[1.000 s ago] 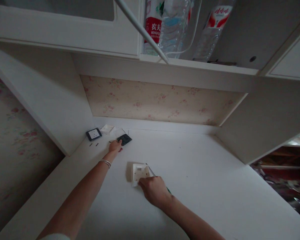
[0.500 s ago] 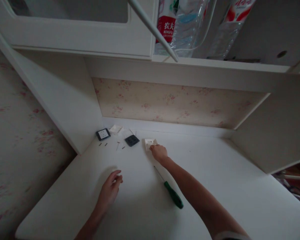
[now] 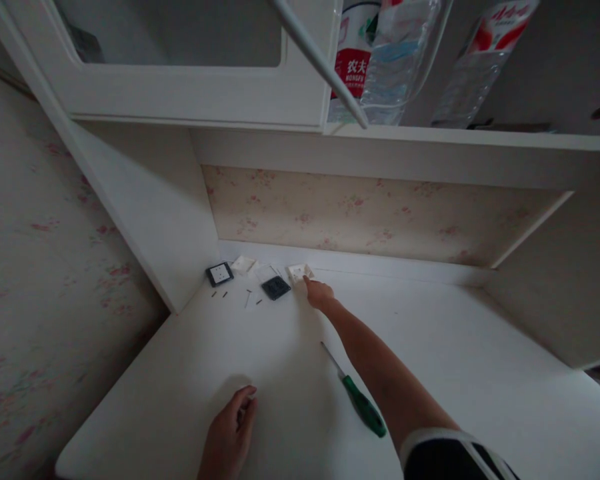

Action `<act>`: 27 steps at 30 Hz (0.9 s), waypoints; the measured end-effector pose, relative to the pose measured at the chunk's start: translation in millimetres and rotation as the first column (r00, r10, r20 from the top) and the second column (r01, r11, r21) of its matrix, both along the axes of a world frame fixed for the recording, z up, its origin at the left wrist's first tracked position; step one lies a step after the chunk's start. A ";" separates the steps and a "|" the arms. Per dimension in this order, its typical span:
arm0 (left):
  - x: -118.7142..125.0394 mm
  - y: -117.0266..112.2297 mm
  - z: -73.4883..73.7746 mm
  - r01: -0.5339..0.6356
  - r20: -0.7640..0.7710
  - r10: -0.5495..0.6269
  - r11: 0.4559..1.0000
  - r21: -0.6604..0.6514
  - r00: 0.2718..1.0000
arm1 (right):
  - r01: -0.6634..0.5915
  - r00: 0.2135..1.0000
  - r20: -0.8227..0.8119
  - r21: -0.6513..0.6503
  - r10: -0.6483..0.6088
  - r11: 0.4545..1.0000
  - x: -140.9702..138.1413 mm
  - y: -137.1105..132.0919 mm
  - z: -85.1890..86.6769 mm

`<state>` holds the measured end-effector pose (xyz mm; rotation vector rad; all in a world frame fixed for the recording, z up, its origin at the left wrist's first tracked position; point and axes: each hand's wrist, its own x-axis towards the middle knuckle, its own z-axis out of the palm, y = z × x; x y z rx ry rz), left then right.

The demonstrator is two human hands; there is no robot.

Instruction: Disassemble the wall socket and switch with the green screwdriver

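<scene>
My right hand [image 3: 319, 293] reaches to the back of the white desk, its fingers closed at the right edge of a small white plastic box [image 3: 296, 272]. Just left of that box lies a dark square socket plate [image 3: 275, 288]. Farther left sits a dark-framed plate with a white face [image 3: 220, 274], beside another white plastic piece [image 3: 243, 264]. Several small screws [image 3: 225, 294] lie in front of them. My left hand [image 3: 233, 430] hovers low over the desk's front, thumb and fingers curled together; whatever is between them is too small to make out. A green-handled screwdriver [image 3: 363, 405] rests left of my right forearm.
Above the desk [image 3: 190, 387] hangs a white cabinet [image 3: 200, 97], with plastic bottles [image 3: 395, 73] on its open shelf. A grey rod [image 3: 325, 67] sticks out below the shelf front. White side panels [image 3: 145, 200] enclose the desk's back corners.
My right hand has shifted the white plastic box back and left, close to the dark plate. My left hand has drawn nearer to me and its fingers have closed more. The view has turned slightly left.
</scene>
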<state>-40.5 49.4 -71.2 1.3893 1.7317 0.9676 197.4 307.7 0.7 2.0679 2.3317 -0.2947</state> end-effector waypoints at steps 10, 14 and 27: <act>5.8 -5.7 -2.7 0.029 -0.006 -0.029 0.999 0.032 1.000 | 0.184 0.976 -0.137 0.115 -0.168 0.976 75.2 -93.5 -8.0; 6.7 -8.6 -5.3 0.061 -0.098 -0.053 0.995 0.081 0.994 | 0.322 0.935 -0.204 0.136 -0.292 0.937 116.6 -155.4 -17.2; 2.9 -33.1 -7.3 0.170 -0.253 -0.114 0.963 0.209 0.961 | 0.660 0.596 -0.662 0.080 -0.455 0.747 160.8 -348.6 -72.6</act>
